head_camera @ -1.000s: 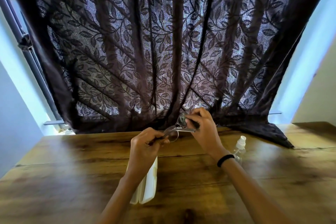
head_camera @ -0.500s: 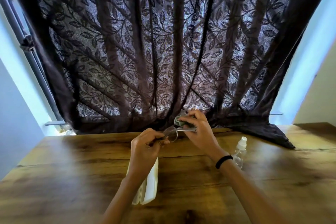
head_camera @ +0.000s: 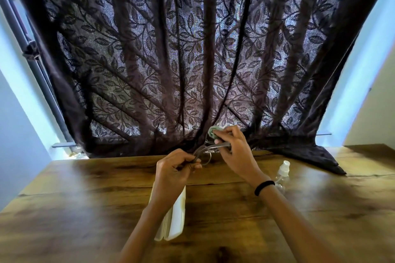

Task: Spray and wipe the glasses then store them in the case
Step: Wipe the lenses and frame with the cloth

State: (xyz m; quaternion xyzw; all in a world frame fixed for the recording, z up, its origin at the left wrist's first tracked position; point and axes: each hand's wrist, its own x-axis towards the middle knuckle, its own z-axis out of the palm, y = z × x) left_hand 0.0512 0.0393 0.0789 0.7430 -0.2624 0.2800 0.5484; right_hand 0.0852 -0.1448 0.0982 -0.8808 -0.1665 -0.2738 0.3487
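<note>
Thin-framed glasses are held in the air above the far side of the wooden table. My left hand grips the glasses at their near lens and frame. My right hand pinches a small pale green cloth against the far lens. A white glasses case lies on the table under my left forearm, partly hidden by it. A small clear spray bottle with a white cap stands to the right of my right wrist.
A dark leaf-patterned curtain hangs just behind the table, and its hem spills onto the far right of the tabletop. Pale walls stand on both sides. A grey window rail runs at the left.
My right hand with the cloth has shifted slightly up and over the far lens. My left hand keeps its hold in about the same place.
</note>
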